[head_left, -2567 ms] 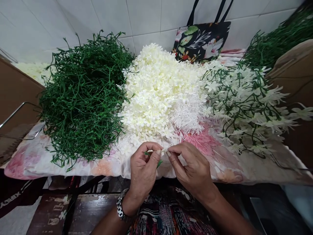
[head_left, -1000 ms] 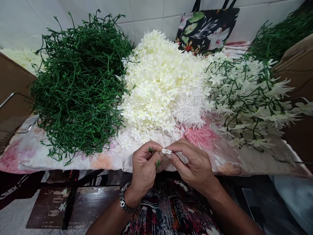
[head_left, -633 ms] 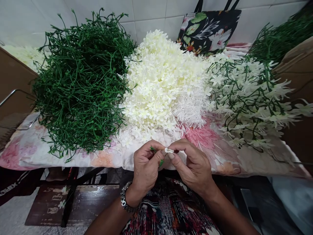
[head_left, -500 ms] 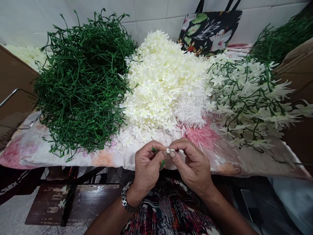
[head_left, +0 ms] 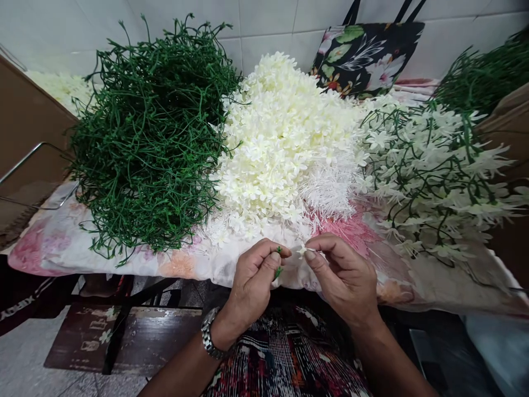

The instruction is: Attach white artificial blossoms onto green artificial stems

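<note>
Near the table's front edge, my left hand [head_left: 254,281] pinches a green plastic stem [head_left: 278,272] between thumb and forefinger; bits of it poke out above and below the thumb. A short gap away, my right hand [head_left: 347,278] holds a small white flower piece [head_left: 303,251] in its thumb and fingertips. Just beyond the hands rises a heap of cream artificial petals [head_left: 273,138], with a pile of thin white stamens [head_left: 330,190] at its right front. To the left lies a large tangle of green stems [head_left: 149,143]. White flowers on green stems [head_left: 438,176] are heaped at the right.
Everything rests on a floral tablecloth [head_left: 136,264]. A cardboard box [head_left: 37,110] with a metal wire frame [head_left: 25,160] borders the left, and another box [head_left: 512,121] the right. A black floral bag [head_left: 367,60] leans on the tiled wall. A wooden bench [head_left: 161,336] stands below.
My hands have moved apart from where their fingertips met. The right hand has shifted right with the white flower piece; the left keeps the green stem. The view has swung slightly left.
</note>
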A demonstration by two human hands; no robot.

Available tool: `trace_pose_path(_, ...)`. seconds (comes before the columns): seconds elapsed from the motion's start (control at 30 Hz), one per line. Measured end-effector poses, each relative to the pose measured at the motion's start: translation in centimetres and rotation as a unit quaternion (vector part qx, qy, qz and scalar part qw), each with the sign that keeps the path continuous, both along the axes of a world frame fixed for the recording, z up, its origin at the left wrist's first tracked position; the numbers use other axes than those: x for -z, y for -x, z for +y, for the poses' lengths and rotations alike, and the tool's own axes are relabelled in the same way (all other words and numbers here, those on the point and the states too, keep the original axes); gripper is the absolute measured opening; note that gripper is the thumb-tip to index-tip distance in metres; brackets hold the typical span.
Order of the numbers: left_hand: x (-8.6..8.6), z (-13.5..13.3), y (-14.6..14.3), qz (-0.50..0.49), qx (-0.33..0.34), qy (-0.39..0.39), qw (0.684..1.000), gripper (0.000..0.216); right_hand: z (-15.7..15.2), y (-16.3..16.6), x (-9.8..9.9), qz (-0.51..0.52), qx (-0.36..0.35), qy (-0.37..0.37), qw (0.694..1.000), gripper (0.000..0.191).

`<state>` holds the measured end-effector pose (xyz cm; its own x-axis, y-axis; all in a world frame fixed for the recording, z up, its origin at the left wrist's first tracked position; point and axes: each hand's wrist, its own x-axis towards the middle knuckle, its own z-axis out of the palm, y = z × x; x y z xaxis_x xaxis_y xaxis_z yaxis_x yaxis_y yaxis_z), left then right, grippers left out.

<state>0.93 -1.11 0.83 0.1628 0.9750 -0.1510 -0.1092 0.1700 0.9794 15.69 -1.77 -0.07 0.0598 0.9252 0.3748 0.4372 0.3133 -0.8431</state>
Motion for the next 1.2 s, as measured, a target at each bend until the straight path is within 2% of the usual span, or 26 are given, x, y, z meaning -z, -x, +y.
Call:
trace_pose_path(0.13, -0.5, 0.0, 0.4, 0.094, 0.018, -0.1, 0.99, 0.021, 0.0, -0.5, -0.6, 0.02, -0.038, 0.015, 0.999, 0.006)
trace_pose_path(0.33, -0.8, -0.1, 0.6, 0.14, 0.042, -0.156, 0.977, 0.022, 0.3, -0.4, -2.7, -0.013, -0.109, -0.012, 0.994, 0.008)
trace_pose_path(0.47, -0.9, 0.1, 0.6, 0.17, 0.055, -0.195, 0.964, 0.022, 0.6, -0.5, -3.0, -0.055, -0.128, -0.028, 0.99, 0.008)
trace_pose_path(0.7, -0.4, 0.3, 0.6, 0.239, 0.079, -0.272, 0.929, 0.021, 0.6, -0.3, -2.9, -0.125, -0.122, -0.071, 0.982, 0.011)
trace_pose_path(0.87, 0.4, 0.4, 0.6, 0.293, 0.084, -0.289, 0.908, 0.026, 0.6, -0.1, -2.2, -0.175, -0.114, -0.091, 0.974, 0.012)
trace_pose_path(1.2, 0.4, 0.6, 0.1, 0.317, 0.066, -0.284, 0.902, 0.027, 0.9, 0.2, -0.4, -0.123, -0.107, -0.07, 0.984, 0.011)
